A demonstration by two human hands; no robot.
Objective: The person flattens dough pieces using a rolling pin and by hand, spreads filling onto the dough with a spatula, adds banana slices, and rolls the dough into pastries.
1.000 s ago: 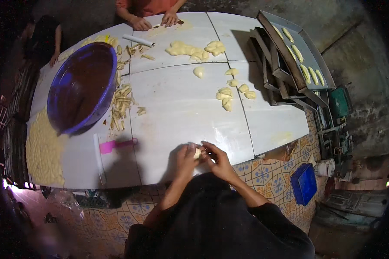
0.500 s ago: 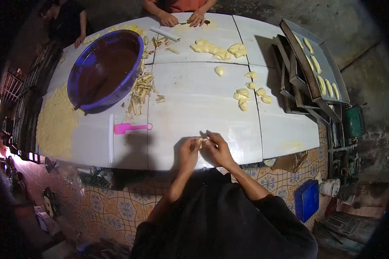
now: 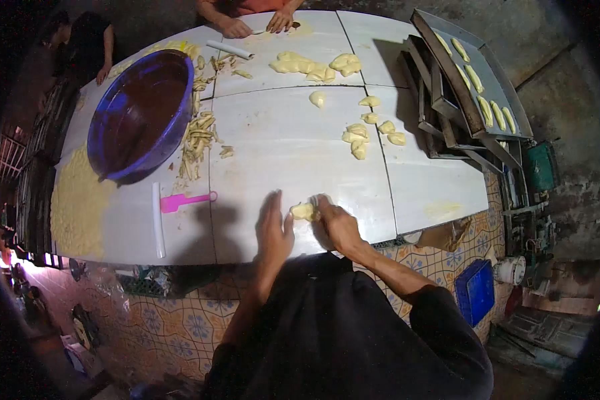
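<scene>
A small flattened piece of pale yellow dough (image 3: 303,212) lies on the white table between my hands, near the front edge. To its left, my left hand (image 3: 275,230) is open and apart from the dough, fingers stretched forward and thumb held away. My right hand (image 3: 338,225) is at the dough's right end, its fingers extended and seeming to touch it; part of its grip is turned from view. Farther up the table lie several loose dough pieces (image 3: 358,132) and a larger dough mass (image 3: 303,65).
A purple tub (image 3: 99,160) of brown filling stands left, beside heaped light-brown strips (image 3: 198,137). Nearer are a pink scoop (image 3: 180,201) and a white rod (image 3: 159,220). Stacked metal trays (image 3: 473,123) rise at right. Across the table, a co-worker's hands (image 3: 257,25) work; another person stands far left.
The dough piece, earlier pinched between both hands, now lies visible on the table. My hands have parted, the left opening away from it. The whole view has shifted slightly.
</scene>
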